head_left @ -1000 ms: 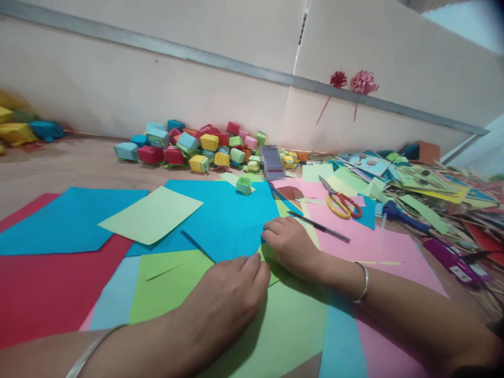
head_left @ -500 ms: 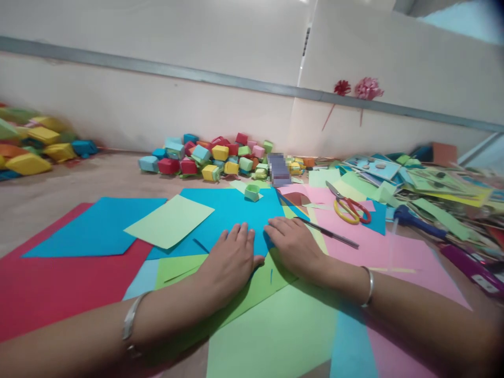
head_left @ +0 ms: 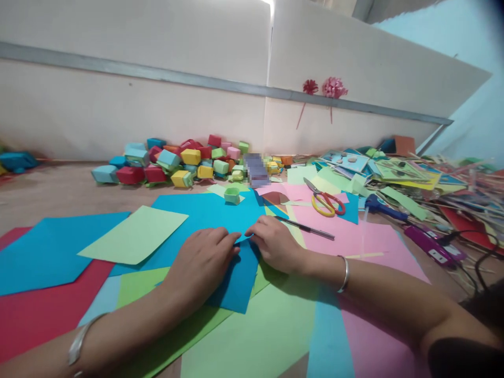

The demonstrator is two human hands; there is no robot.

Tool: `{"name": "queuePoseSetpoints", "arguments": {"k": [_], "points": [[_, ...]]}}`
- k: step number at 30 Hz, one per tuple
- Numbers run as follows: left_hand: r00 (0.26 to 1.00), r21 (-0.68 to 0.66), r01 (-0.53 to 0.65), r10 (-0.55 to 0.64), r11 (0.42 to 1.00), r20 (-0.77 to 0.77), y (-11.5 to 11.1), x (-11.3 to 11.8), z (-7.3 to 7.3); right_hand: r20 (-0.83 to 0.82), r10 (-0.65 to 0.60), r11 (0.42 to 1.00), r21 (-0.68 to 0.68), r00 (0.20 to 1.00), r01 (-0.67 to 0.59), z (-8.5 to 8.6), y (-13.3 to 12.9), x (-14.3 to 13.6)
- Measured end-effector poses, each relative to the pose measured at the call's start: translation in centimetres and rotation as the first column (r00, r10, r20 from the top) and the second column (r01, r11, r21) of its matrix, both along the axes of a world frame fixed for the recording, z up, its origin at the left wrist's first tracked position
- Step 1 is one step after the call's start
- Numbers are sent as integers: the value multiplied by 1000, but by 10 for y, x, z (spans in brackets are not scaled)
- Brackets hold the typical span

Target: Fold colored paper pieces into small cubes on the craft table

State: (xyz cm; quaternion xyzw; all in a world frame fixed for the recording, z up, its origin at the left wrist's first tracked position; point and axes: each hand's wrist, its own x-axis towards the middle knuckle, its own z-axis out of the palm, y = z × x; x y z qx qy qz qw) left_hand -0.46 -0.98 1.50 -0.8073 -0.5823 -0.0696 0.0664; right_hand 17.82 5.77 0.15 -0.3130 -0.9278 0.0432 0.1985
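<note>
My left hand (head_left: 207, 262) and my right hand (head_left: 273, 244) meet near the middle, fingertips bent and pinching the upper edge of a small piece of blue paper (head_left: 238, 286). Its lower part hangs below my fingers over green sheets (head_left: 252, 328). Beneath and behind my hands lies a larger blue sheet (head_left: 205, 212). A light green sheet (head_left: 136, 236) rests left of my left hand. Just beyond my right hand is a dark pen (head_left: 309, 229), with scissors (head_left: 325, 202) behind it. A small open green paper box (head_left: 232, 196) stands ahead of my hands.
Folded colourful paper boxes (head_left: 169, 163) are heaped along the white wall. At right lie a blue glue gun (head_left: 384, 206), a purple power strip (head_left: 433, 247) with cables and a cluttered pile of paper cards (head_left: 405, 176). Pink paper (head_left: 378, 241) covers the right side.
My hands went from lying flat with fingers extended to pinching the blue paper, whose near edge is now raised and folded or turned. The view has shifted right.
</note>
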Motion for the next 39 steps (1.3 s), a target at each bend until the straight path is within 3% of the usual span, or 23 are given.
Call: {"name": "queuePoseSetpoints", "arguments": {"k": [2,5,7,11,15,18,21,24,28,30,35,37,39], "points": [[998,-25,1,1,1000,59,4,-5,2,-22,36,999,23,999,-36,4,0,0],[978,-85,-7,25,996,208,10,-13,2,80,66,996,47,995,-70,17,6,5],[953,-122,-8,44,992,299,15,-18,2,114,50,999,-9,992,-49,31,16,17],[877,-136,-75,131,988,462,30,-31,7,-210,-157,959,-265,965,98,57,48,65],[742,-110,-212,233,971,628,39,-39,12,-339,-346,904,-369,875,214,57,63,98],[519,-176,-154,231,972,823,35,-34,13,-374,-398,839,-518,838,168,42,54,91],[216,-276,25,264,961,940,26,-21,11,-427,-464,673,-740,776,-5,30,36,70],[8,-367,183,372,912,928,20,-11,8,-449,-505,506,-846,737,-168,24,19,56],[-249,-389,305,467,869,848,17,-10,12,-397,-566,359,-908,722,-218,20,8,53],[-291,-366,359,475,859,830,16,-12,16,-377,-574,316,-921,727,-228,19,6,53],[-274,-361,449,511,817,815,13,-11,21,-340,-575,265,-938,744,-223,16,2,52],[-253,-400,431,534,809,807,12,-7,20,-325,-541,273,-940,776,-203,14,1,52],[-251,-461,389,573,798,780,11,-4,16,-317,-467,332,-928,825,-168,13,0,53]]}}
